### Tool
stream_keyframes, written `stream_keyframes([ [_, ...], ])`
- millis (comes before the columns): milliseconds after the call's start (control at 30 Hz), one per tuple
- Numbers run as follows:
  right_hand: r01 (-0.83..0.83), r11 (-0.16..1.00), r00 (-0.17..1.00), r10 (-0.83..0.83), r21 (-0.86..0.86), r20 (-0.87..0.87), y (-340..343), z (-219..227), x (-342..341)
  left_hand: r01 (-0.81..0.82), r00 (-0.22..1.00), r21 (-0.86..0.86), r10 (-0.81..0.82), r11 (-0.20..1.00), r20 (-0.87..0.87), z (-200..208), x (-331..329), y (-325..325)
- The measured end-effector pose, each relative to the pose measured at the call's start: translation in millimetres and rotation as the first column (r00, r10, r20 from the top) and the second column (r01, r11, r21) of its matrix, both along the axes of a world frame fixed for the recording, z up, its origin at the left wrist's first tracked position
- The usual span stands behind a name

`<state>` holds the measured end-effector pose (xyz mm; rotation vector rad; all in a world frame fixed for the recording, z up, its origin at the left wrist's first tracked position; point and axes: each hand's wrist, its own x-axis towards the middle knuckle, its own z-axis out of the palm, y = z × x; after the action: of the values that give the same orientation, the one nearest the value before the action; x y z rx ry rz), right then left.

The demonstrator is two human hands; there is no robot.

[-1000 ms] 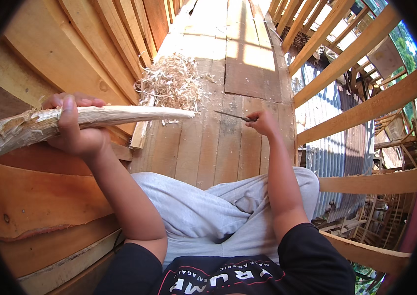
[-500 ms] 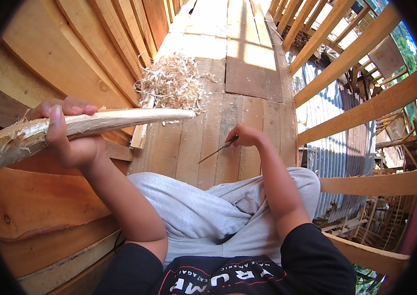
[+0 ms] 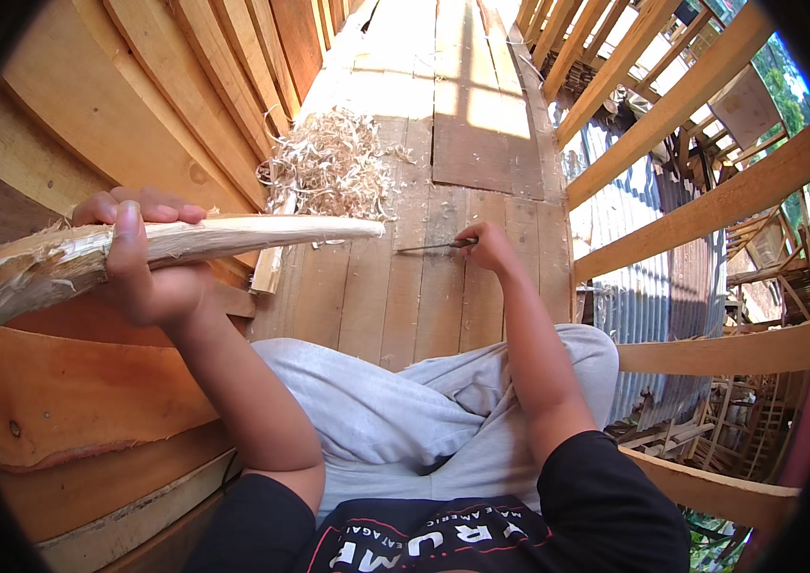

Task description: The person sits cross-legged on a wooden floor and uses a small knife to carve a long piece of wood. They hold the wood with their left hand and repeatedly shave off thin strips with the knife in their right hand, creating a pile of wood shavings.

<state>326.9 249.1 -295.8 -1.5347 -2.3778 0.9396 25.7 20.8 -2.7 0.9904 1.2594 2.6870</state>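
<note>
A long pale piece of wood (image 3: 271, 230), smoothly shaved and tapering toward its right end, lies across my left side. Its thick left end is rough, with bark and splinters. My left hand (image 3: 152, 263) is wrapped round it, thumb on the near side and fingers over the top. In my right hand (image 3: 488, 245) is a knife (image 3: 429, 247) with a thin dark blade pointing left. The blade's tip is just to the right of and slightly below the wood's tapered end, apart from it. Most of the knife's handle is hidden in my fingers.
A heap of curled wood shavings (image 3: 333, 167) lies on the plank floor (image 3: 405, 296) by the left board wall (image 3: 118, 124). Beside the heap is a short wooden strip (image 3: 267, 270). On the right runs a slatted wooden railing (image 3: 701, 220), with corrugated metal sheets (image 3: 658, 315) beyond it.
My right hand has moved slightly up and away from me, and the knife blade has swung from slanting down-left to nearly level. The wood in my left hand has shifted slightly right.
</note>
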Motion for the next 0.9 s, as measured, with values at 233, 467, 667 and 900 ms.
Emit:
stream_keyframes([
  [233, -0.323, 0.886, 0.943, 0.332, -0.334, -0.031, -2, 21, -9, 0.095, 0.995, 0.048, -0.094, 0.994, -0.026, 1, 4, 0],
  [467, 0.191, 0.977, 0.975, -0.177, 0.099, -0.133, -5, 26, -23, 0.093, 0.993, -0.019, -0.094, 0.996, -0.069, -7, 6, 4],
  [667, -0.297, 0.924, 0.954, 0.295, -0.240, -0.044, -2, 22, -10, 0.079, 0.993, -0.022, -0.081, 0.997, -0.092, -8, 4, 8],
  [900, 0.121, 0.993, 0.990, -0.121, 0.001, -0.067, 2, 32, -16, 0.080, 0.990, -0.023, -0.083, 0.996, -0.116, -7, 5, 6],
])
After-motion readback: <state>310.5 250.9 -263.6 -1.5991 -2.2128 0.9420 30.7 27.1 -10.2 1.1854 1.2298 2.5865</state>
